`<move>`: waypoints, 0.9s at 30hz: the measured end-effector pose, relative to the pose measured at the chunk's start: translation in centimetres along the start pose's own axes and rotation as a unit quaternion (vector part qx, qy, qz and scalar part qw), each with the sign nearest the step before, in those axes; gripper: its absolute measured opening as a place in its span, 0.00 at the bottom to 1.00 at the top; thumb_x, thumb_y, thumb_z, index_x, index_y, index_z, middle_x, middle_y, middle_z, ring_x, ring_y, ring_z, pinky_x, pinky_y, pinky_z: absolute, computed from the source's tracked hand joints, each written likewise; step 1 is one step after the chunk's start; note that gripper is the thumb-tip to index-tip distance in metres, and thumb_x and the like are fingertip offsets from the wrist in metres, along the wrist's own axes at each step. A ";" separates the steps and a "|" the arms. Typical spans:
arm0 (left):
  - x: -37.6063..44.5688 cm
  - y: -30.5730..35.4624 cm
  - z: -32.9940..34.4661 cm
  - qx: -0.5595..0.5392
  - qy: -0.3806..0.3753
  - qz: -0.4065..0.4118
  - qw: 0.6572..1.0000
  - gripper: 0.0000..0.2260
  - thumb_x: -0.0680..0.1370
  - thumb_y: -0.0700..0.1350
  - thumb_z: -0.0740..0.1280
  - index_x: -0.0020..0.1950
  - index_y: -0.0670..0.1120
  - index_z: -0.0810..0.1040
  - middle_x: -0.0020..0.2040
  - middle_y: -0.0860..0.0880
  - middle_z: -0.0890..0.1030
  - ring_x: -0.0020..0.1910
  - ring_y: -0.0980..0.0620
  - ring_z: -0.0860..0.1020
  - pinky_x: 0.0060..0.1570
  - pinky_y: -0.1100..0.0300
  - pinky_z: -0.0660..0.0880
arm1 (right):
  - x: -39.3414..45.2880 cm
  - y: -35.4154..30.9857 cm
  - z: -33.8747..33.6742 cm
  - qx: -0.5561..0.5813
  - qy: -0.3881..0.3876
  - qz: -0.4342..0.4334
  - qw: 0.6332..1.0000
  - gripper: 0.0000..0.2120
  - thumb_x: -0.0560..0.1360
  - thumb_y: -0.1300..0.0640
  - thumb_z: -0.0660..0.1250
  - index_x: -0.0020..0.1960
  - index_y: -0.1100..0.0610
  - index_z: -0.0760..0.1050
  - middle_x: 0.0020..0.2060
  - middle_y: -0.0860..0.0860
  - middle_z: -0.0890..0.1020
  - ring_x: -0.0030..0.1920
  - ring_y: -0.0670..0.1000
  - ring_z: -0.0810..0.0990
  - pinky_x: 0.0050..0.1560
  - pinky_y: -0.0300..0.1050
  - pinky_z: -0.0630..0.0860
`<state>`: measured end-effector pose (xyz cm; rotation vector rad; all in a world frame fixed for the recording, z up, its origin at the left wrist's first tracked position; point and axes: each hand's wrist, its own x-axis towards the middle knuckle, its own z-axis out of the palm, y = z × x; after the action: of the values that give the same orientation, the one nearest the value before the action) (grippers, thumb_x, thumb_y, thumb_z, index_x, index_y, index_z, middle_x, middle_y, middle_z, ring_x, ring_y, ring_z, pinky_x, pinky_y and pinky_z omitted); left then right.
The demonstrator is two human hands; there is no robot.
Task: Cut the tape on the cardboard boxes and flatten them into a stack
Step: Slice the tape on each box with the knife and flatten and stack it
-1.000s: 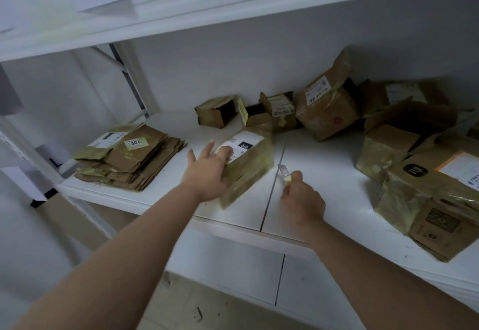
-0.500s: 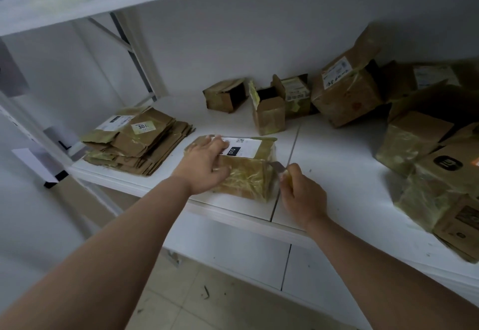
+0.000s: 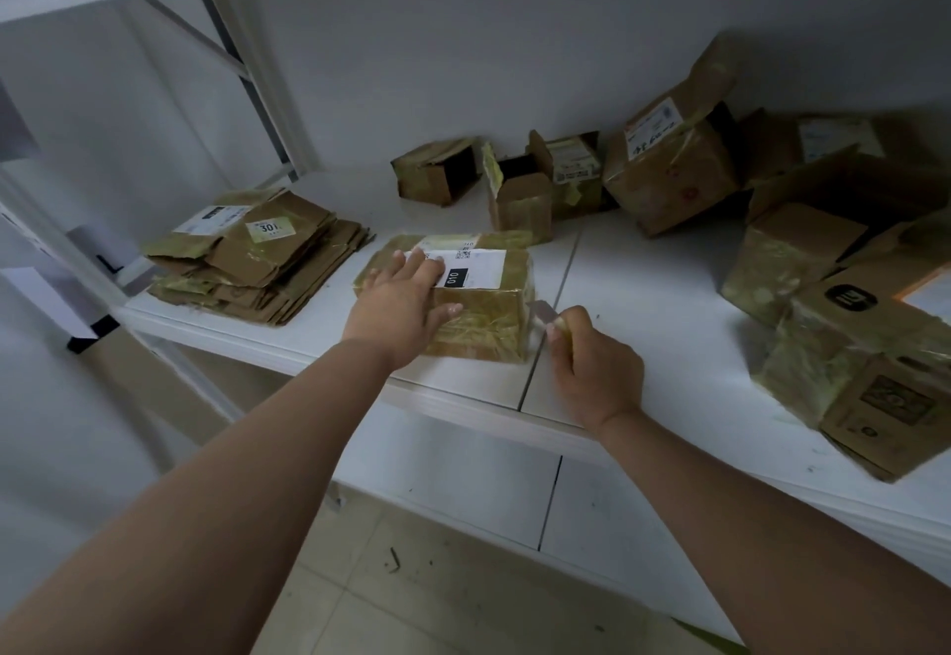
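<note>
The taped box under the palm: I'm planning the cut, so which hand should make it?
Right. The right hand grips the blade at the taped box's right end; the left hand presses flat on top, steadying it.

A white shelf (image 3: pixel 643 304) carries everything; at its left end lies a stack of flattened boxes (image 3: pixel 257 258); near the front edge sits a taped box (image 3: pixel 478 314) with a white label; unflattened boxes (image 3: pixel 669 175) crowd the back and right side.
</note>
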<state>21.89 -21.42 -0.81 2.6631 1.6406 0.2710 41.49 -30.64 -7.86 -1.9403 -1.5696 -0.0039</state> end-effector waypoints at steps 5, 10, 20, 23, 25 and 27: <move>-0.1 0.6 -0.3 -0.004 -0.008 -0.011 1.000 0.23 0.80 0.56 0.61 0.72 0.48 0.64 0.77 0.45 0.59 0.77 0.42 0.52 0.74 0.45 0.51 | -0.1 -0.1 -0.2 -0.034 -0.020 -0.006 0.999 0.12 0.82 0.50 0.51 0.55 0.55 0.69 0.33 0.46 0.72 0.32 0.51 0.71 0.30 0.41 0.58; -0.2 0.7 -0.5 -0.007 -0.003 -0.016 1.000 0.22 0.80 0.55 0.61 0.71 0.46 0.66 0.77 0.44 0.60 0.77 0.42 0.53 0.74 0.45 0.52 | -0.1 -0.3 0.2 -0.043 -0.040 -0.007 0.998 0.12 0.82 0.50 0.50 0.57 0.55 0.68 0.33 0.49 0.74 0.33 0.53 0.74 0.33 0.42 0.63; 0.1 0.7 -0.2 0.009 -0.010 -0.020 1.000 0.22 0.80 0.56 0.60 0.71 0.48 0.65 0.78 0.45 0.58 0.77 0.42 0.53 0.74 0.45 0.52 | -0.7 0.5 0.1 -0.120 -0.128 -0.060 0.983 0.11 0.82 0.53 0.50 0.62 0.54 0.64 0.41 0.52 0.81 0.39 0.57 0.79 0.34 0.43 0.65; 0.0 0.8 -0.3 0.009 -0.010 -0.015 1.000 0.22 0.80 0.56 0.61 0.71 0.48 0.65 0.78 0.45 0.58 0.77 0.42 0.53 0.74 0.45 0.52 | -0.7 0.4 -0.2 -0.126 -0.155 -0.067 0.978 0.09 0.81 0.57 0.54 0.61 0.53 0.64 0.44 0.54 0.82 0.42 0.58 0.80 0.36 0.44 0.67; -0.1 0.9 -0.4 0.009 -0.009 -0.022 1.000 0.22 0.80 0.56 0.61 0.70 0.48 0.66 0.77 0.45 0.59 0.77 0.42 0.53 0.74 0.45 0.53 | -0.8 0.5 -0.5 -0.118 -0.154 -0.058 0.979 0.08 0.81 0.55 0.53 0.60 0.54 0.64 0.44 0.54 0.81 0.42 0.59 0.80 0.37 0.44 0.67; -0.1 1.3 -0.3 0.020 -0.004 -0.041 0.999 0.21 0.80 0.57 0.61 0.68 0.49 0.67 0.76 0.45 0.63 0.77 0.42 0.55 0.73 0.44 0.56 | -1.0 0.6 -0.7 -0.103 -0.129 -0.033 0.986 0.10 0.82 0.51 0.51 0.59 0.54 0.65 0.44 0.54 0.81 0.43 0.59 0.80 0.38 0.45 0.68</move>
<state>22.99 -22.14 -0.40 2.6140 1.7659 0.2292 42.01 -31.91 -8.00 -2.1147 -1.8655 0.0630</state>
